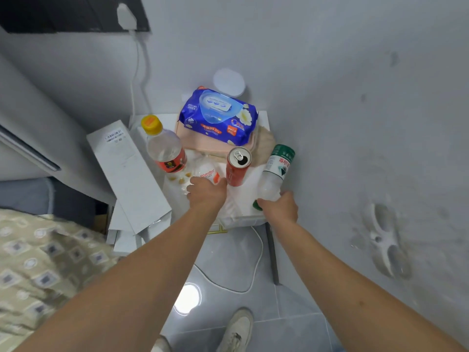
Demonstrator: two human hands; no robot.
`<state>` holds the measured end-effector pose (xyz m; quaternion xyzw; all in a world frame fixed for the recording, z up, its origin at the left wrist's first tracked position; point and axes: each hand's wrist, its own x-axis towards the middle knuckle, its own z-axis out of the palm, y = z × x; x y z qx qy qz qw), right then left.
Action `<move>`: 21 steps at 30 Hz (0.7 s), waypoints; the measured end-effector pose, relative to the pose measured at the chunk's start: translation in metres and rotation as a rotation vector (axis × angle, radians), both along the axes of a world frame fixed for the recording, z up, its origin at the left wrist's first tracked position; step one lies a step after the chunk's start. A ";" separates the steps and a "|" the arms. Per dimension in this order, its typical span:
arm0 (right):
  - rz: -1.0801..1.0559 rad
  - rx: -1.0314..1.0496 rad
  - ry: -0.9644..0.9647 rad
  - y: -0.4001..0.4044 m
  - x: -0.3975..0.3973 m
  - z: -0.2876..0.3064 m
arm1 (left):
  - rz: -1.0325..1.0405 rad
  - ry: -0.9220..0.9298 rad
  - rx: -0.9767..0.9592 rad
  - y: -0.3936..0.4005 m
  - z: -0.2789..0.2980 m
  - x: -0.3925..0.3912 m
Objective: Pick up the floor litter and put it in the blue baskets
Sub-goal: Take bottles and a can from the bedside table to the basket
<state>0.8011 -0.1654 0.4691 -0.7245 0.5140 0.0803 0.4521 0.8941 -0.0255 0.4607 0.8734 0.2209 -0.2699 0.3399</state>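
Note:
My right hand [280,208] grips the neck end of a clear plastic bottle with a green label [276,171], held upside down and tilted, its green cap [256,205] by my fingers. My left hand [206,191] rests on a small white bottle with red lettering [209,174] that lies on a white plastic bag [243,196] on a small white table [264,118]. A red drink can [237,166] stands open between my hands. A clear bottle with a yellow cap and red label [163,148] stands at the left. No blue basket is in view.
A blue wet-wipes pack [218,118] lies on a pink box [203,143] at the table's back, a white round object [228,82] behind it. White cardboard boxes [127,174] lean at the left beside a patterned bedcover [38,262]. A white cable [253,270] crosses the tiled floor by my shoe [238,329].

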 end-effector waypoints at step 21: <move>-0.101 0.071 -0.106 0.057 -0.126 0.010 | -0.071 -0.228 -0.284 0.060 0.075 -0.157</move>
